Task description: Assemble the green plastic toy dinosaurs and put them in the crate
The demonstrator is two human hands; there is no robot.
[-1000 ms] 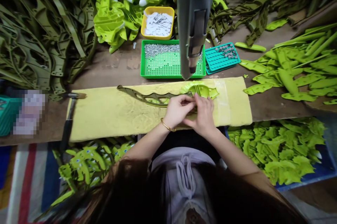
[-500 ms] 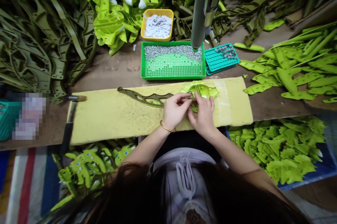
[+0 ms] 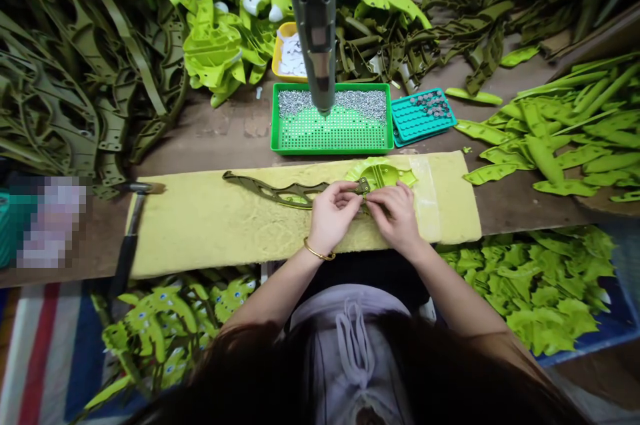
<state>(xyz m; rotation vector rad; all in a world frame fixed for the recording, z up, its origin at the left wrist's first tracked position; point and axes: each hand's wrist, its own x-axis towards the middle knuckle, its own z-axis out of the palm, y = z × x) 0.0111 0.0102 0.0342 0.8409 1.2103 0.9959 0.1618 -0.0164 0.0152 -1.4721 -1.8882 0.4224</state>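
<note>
A long, curved olive plastic part [image 3: 270, 192] with cut-out openings lies on the yellow pad, its right end under my fingers. My left hand [image 3: 334, 212] is closed around that end, thumb and fingers pinched together. Close beside it, my right hand [image 3: 397, 215] has thumb and forefinger pinched at the same spot. Whatever small thing may be between those fingertips is hidden. Just beyond both hands, a lime-green scalloped shell [image 3: 384, 173] rests on the pad with its hollow side up, partly covered by the right fingers.
Above the green perforated tray [image 3: 330, 138] of screws hangs a grey power screwdriver [image 3: 320, 45]. A teal tray [image 3: 425, 115] with small round pieces is right of it. A hammer [image 3: 133, 232] lies at the pad's left end. Olive parts [image 3: 60, 78] and lime pieces [image 3: 560, 125] are piled around.
The hanging screwdriver has swung left over the tray. My right hand has turned and drawn slightly right, so more of the olive part's end and the green shell shows.
</note>
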